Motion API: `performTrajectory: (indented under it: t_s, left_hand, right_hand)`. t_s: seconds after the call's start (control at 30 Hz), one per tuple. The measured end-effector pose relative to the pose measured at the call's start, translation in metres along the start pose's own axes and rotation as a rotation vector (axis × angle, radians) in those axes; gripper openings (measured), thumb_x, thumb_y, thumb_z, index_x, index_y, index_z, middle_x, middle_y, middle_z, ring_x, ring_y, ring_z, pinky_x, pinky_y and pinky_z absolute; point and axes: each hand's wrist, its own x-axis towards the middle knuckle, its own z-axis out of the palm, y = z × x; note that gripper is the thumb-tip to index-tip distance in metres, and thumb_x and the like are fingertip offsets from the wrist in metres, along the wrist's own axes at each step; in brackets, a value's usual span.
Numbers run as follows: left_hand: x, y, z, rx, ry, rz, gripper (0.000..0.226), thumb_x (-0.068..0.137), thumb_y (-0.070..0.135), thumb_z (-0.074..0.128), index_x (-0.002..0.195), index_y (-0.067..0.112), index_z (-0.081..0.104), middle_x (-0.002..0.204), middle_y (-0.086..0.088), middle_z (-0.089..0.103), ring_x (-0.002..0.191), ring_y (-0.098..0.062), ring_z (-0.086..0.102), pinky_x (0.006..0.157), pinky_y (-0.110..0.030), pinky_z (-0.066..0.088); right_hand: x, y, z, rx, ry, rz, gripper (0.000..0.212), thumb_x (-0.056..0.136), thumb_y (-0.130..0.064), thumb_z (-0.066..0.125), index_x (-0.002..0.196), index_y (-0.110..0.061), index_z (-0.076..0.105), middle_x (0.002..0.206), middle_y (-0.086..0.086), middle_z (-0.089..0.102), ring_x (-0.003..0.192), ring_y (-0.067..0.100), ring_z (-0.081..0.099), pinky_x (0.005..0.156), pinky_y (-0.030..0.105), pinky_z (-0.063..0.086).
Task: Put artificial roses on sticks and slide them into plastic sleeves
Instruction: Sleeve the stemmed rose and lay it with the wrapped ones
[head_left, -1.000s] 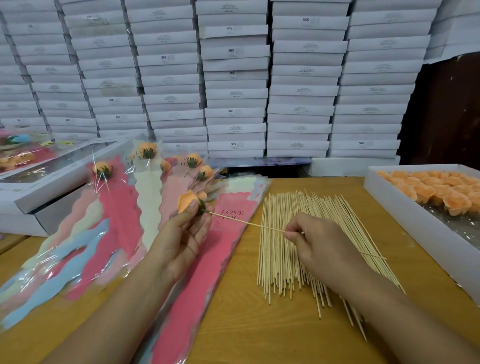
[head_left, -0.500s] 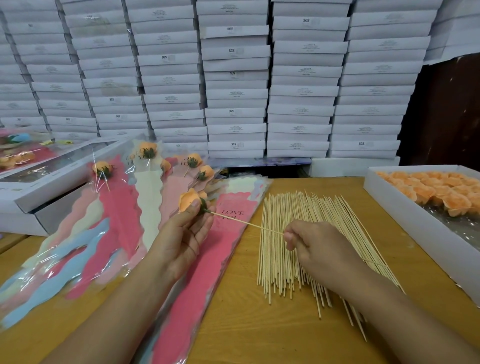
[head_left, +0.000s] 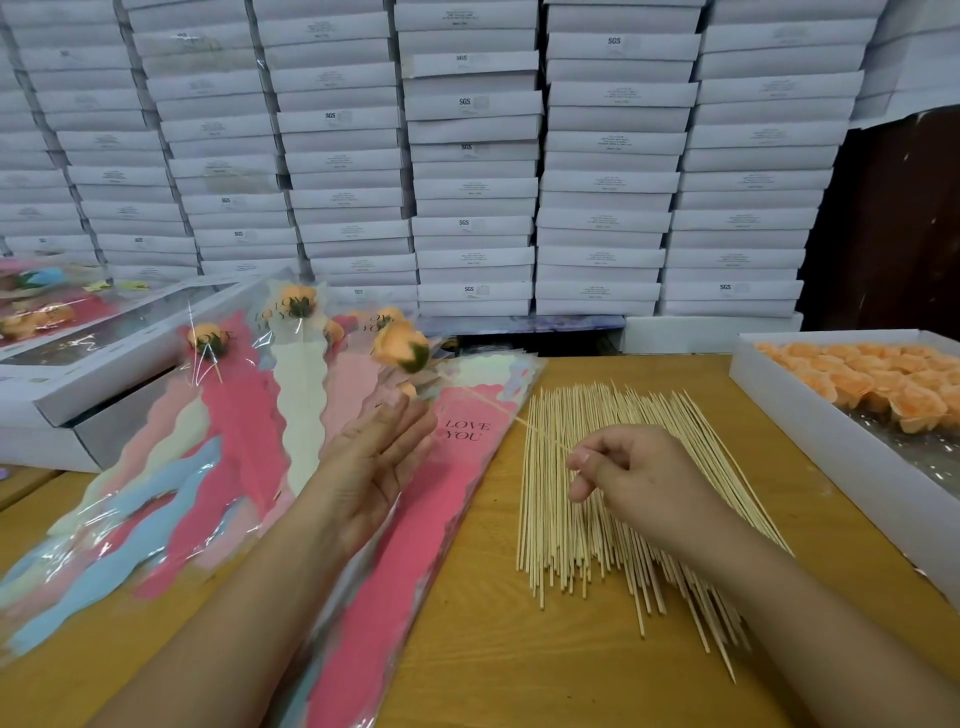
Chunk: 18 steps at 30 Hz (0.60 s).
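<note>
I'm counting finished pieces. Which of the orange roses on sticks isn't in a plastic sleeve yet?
The rose on the stick pinched by the right hand. It is held bare above the sleeves, while the others sit inside printed sleeves.

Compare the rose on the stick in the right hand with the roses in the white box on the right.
The held rose sits on a stick pinched by the right hand; the boxed roses show no sticks.
The held rose is raised above the sleeves, tilted up to the left; the boxed roses lie packed side by side in the box.
The held rose shows a green base; none is visible on the boxed ones.
Both are peach-orange.
</note>
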Motion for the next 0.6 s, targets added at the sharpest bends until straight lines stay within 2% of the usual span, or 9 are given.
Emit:
performTrajectory:
  t_s: [0.07,0.13,0.2,0.23,0.33,0.43,0.6]
  left_hand:
    - [0.001,-0.005,-0.003,0.274,0.041,0.053,0.040,0.068,0.032,0.082,0.104,0.017,0.073,0.097,0.001,0.079,0.094,-0.015,0.074,0.068,-0.024,0.059]
    - [0.003,-0.013,-0.010,0.843,0.168,0.192,0.025,0.077,0.030,0.085,0.099,0.023,0.075,0.089,0.009,0.076,0.087,-0.012,0.070,0.071,-0.025,0.053]
    - [0.004,-0.021,-0.017,1.400,0.208,0.310,0.029,0.083,0.040,0.078,0.107,0.024,0.074,0.096,0.014,0.069,0.087,-0.009,0.063,0.075,-0.027,0.046]
    - [0.004,-0.023,-0.018,1.526,0.188,0.309,0.038,0.084,0.045,0.075,0.113,0.022,0.072,0.100,0.012,0.066,0.089,-0.009,0.060,0.077,-0.027,0.045]
    - [0.005,-0.022,-0.020,1.596,0.136,0.182,0.061,0.082,0.055,0.074,0.129,0.016,0.064,0.116,-0.001,0.067,0.100,-0.016,0.061,0.082,-0.028,0.047]
    - [0.005,-0.018,-0.020,1.579,0.148,0.121,0.074,0.079,0.054,0.077,0.139,0.016,0.055,0.125,-0.006,0.065,0.106,-0.019,0.062,0.083,-0.029,0.046]
    - [0.005,-0.015,-0.020,1.524,0.212,0.114,0.076,0.078,0.046,0.081,0.139,0.010,0.054,0.126,-0.008,0.065,0.112,-0.024,0.061,0.092,-0.032,0.048]
  right_hand:
    - [0.001,-0.003,-0.004,0.147,0.027,0.047,0.017,0.098,-0.019,0.058,0.087,-0.020,0.071,0.074,-0.006,0.075,0.047,0.009,0.049,0.044,0.019,0.044]
    - [0.001,-0.004,-0.007,0.327,0.029,0.097,0.016,0.099,-0.015,0.056,0.093,-0.017,0.071,0.076,0.000,0.075,0.045,0.004,0.051,0.041,0.015,0.040]
    - [0.001,-0.003,-0.009,0.447,0.019,0.134,0.017,0.100,-0.011,0.053,0.099,-0.013,0.070,0.080,0.004,0.076,0.048,0.003,0.053,0.040,0.015,0.039]
    - [0.002,-0.002,-0.010,0.483,0.011,0.152,0.018,0.100,-0.010,0.052,0.101,-0.012,0.070,0.082,0.005,0.076,0.049,0.004,0.055,0.041,0.016,0.041]
    - [0.005,-0.002,-0.010,0.592,-0.017,0.192,0.017,0.100,-0.007,0.052,0.105,-0.008,0.068,0.082,0.006,0.076,0.054,0.007,0.060,0.044,0.017,0.044]
    - [0.007,-0.002,-0.013,0.684,-0.022,0.198,0.016,0.100,-0.005,0.051,0.106,-0.005,0.066,0.081,0.007,0.075,0.055,0.008,0.061,0.044,0.017,0.046]
    - [0.009,-0.002,-0.022,0.744,-0.019,0.183,0.017,0.099,-0.005,0.051,0.107,-0.005,0.066,0.081,0.006,0.074,0.055,0.007,0.060,0.043,0.017,0.046]
